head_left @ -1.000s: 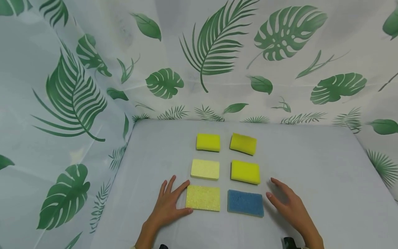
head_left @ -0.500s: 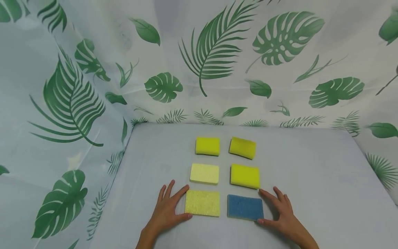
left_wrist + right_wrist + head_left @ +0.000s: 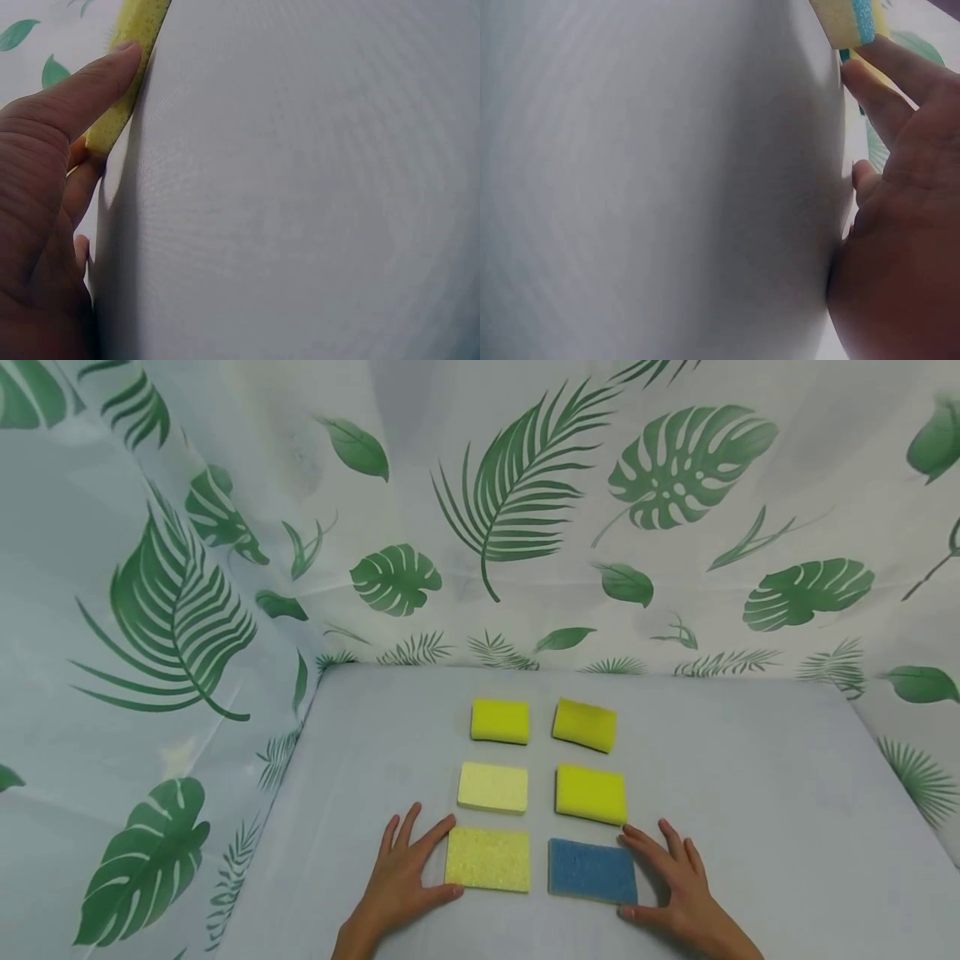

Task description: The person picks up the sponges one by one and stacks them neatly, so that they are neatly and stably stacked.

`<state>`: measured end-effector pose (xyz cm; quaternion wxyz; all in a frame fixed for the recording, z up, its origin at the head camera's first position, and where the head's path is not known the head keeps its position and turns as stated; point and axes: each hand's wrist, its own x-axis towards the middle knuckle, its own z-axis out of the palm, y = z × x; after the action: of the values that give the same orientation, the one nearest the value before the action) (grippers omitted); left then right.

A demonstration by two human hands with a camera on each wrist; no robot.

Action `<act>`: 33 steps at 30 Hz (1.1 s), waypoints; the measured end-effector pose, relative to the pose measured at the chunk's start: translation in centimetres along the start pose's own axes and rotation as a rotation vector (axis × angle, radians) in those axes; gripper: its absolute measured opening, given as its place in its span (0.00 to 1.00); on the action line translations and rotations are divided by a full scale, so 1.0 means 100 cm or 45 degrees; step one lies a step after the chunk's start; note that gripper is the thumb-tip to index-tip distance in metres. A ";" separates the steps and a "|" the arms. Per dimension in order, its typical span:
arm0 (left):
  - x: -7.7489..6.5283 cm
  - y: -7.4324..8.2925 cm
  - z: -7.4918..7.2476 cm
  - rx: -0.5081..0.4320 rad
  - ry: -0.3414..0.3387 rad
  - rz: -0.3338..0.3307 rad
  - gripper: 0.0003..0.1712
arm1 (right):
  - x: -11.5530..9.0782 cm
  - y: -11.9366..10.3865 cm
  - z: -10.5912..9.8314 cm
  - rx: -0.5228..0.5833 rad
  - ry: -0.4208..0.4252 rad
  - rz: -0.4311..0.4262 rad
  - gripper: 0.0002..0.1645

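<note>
Six-in-a-grid sponges aside, the nearest row holds two: a speckled yellow sponge (image 3: 487,859) on the left and a blue-topped sponge (image 3: 592,872) on the right. My left hand (image 3: 405,877) grips the yellow sponge's left end, thumb at its near corner and index finger at its far corner. In the left wrist view the thumb (image 3: 97,82) lies against the sponge's edge (image 3: 112,127). My right hand (image 3: 678,885) holds the blue sponge's right end likewise, other fingers spread. The right wrist view shows fingers by its pale yellow and blue end (image 3: 844,22).
Behind lie a pale yellow sponge (image 3: 492,787) and a bright yellow one (image 3: 590,794). Farther back are another bright yellow sponge (image 3: 500,721) and a slightly turned, darker yellow one (image 3: 585,725). Leaf-printed sheeting (image 3: 420,502) borders the grey-white table (image 3: 750,760).
My right hand has come in from the right, and its thumb and index finger are now at the blue sponge's right corners. The left hand stays at the yellow sponge; the head view has tilted slightly.
</note>
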<state>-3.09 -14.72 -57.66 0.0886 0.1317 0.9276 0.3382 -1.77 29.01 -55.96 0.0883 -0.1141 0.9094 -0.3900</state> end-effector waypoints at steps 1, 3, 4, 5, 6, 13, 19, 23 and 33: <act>0.000 0.000 0.000 0.000 0.000 -0.001 0.54 | 0.000 0.000 0.000 0.000 -0.002 -0.002 0.53; 0.000 0.000 0.000 0.004 -0.001 -0.004 0.54 | 0.000 -0.001 0.000 -0.002 -0.015 0.019 0.51; 0.000 0.000 0.000 0.005 -0.001 -0.007 0.54 | -0.001 -0.002 0.001 -0.001 -0.023 0.038 0.51; 0.000 0.000 0.001 0.004 0.000 -0.008 0.54 | -0.001 -0.002 0.001 -0.001 -0.030 0.054 0.50; -0.001 0.000 0.001 0.005 0.002 -0.008 0.54 | -0.002 -0.003 0.001 0.004 -0.031 0.056 0.50; -0.003 -0.001 0.002 0.011 0.015 0.019 0.53 | -0.001 -0.004 -0.001 0.038 -0.067 0.142 0.50; -0.002 -0.001 0.001 0.011 0.028 0.036 0.53 | -0.001 -0.007 -0.006 0.079 -0.078 0.213 0.49; -0.001 -0.001 0.001 0.020 0.022 0.027 0.54 | -0.001 -0.009 -0.007 0.081 -0.055 0.204 0.47; -0.001 -0.001 -0.001 0.026 0.033 0.044 0.53 | -0.001 -0.007 -0.009 0.082 -0.012 0.142 0.46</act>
<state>-3.00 -14.84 -57.65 0.0693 0.1444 0.9296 0.3320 -1.81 29.14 -54.81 0.1177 -0.0623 0.9009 -0.4131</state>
